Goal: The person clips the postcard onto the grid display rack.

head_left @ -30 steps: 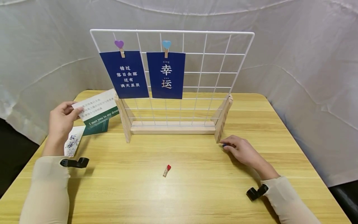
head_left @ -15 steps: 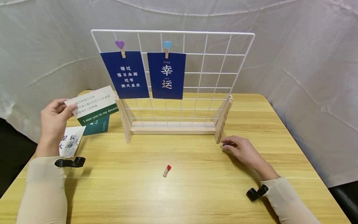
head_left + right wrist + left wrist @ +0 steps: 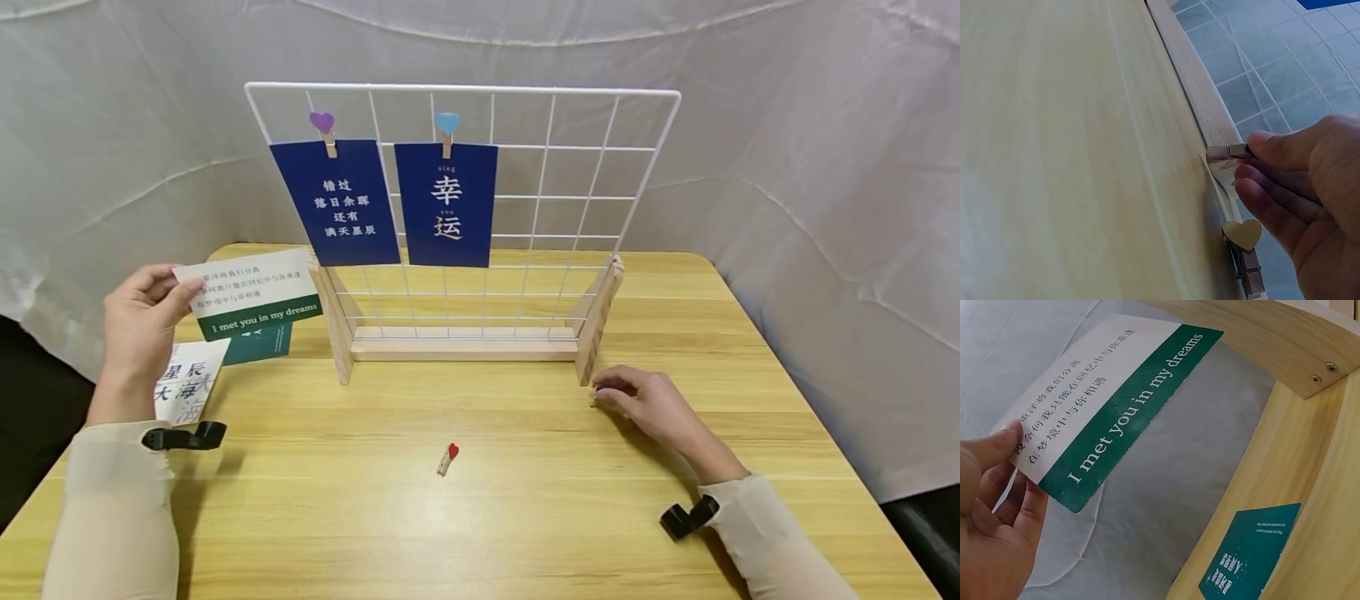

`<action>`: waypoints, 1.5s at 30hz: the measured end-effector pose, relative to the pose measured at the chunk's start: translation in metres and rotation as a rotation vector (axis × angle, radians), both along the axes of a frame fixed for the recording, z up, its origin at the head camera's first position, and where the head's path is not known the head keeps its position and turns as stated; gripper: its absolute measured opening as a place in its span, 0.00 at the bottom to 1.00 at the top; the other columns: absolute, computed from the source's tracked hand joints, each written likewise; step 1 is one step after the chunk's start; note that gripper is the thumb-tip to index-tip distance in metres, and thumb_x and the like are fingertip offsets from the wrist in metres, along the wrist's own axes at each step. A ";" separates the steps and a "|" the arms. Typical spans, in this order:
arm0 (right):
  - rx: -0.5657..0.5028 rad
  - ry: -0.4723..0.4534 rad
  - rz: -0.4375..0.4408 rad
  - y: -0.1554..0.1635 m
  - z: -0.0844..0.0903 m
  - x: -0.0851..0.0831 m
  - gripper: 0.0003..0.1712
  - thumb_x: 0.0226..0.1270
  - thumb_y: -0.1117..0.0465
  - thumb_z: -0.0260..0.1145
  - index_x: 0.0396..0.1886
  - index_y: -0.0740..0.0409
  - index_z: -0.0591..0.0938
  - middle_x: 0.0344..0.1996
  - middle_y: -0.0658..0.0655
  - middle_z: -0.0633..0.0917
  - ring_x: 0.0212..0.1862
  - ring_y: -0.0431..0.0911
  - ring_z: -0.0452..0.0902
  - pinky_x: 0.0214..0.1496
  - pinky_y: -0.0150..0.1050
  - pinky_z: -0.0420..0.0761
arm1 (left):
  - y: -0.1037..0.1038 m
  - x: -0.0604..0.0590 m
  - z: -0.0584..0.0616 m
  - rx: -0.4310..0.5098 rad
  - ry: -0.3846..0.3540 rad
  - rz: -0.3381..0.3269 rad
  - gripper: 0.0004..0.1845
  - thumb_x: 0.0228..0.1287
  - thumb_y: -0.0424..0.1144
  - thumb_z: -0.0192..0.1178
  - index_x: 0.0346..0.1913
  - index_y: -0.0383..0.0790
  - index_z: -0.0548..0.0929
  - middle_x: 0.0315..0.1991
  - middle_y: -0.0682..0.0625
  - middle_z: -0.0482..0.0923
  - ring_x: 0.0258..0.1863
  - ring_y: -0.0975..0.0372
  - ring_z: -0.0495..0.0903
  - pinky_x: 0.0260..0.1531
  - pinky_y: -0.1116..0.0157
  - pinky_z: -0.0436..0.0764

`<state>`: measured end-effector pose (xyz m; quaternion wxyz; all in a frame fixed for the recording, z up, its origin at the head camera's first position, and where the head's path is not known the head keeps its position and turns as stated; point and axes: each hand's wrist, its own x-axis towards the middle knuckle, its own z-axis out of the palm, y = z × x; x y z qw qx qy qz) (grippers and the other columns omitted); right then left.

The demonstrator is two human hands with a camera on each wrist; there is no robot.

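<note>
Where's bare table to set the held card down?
Free: the table in front of the rack, either side of the red peg, and behind the right hand. Crowded: far left, where two cards lie under the left hand.

The right hand [image 3: 1300, 187] pinches a small wooden clip [image 3: 1227, 151] at its fingertips, close over the bench [image 3: 1066, 156]. Just below the fingers lies a second clip [image 3: 1244, 250] with a heart top. Behind them runs a wooden rail [image 3: 1194, 87].
</note>
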<state>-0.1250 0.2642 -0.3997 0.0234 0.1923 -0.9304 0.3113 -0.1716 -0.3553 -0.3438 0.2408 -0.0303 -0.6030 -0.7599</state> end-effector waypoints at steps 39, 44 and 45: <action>-0.046 0.077 0.047 0.002 0.007 0.003 0.08 0.69 0.62 0.66 0.45 0.54 0.86 0.39 0.47 0.87 0.38 0.39 0.82 0.39 0.36 0.82 | 0.009 0.030 0.032 0.062 0.112 -0.077 0.10 0.57 0.19 0.64 0.42 0.22 0.79 0.34 0.44 0.85 0.33 0.59 0.84 0.37 0.71 0.82; -0.047 0.080 0.047 0.003 0.008 0.003 0.08 0.68 0.63 0.66 0.45 0.55 0.86 0.38 0.46 0.87 0.37 0.38 0.82 0.37 0.35 0.81 | 0.011 0.033 0.036 0.062 0.140 -0.029 0.10 0.57 0.18 0.63 0.42 0.20 0.79 0.32 0.43 0.85 0.32 0.59 0.84 0.36 0.71 0.82; -0.048 0.081 0.048 0.003 0.009 0.003 0.08 0.68 0.63 0.66 0.45 0.55 0.86 0.38 0.46 0.87 0.36 0.38 0.81 0.37 0.35 0.81 | 0.012 0.033 0.037 0.063 0.142 -0.023 0.10 0.57 0.18 0.63 0.42 0.20 0.79 0.32 0.43 0.85 0.32 0.59 0.84 0.36 0.71 0.82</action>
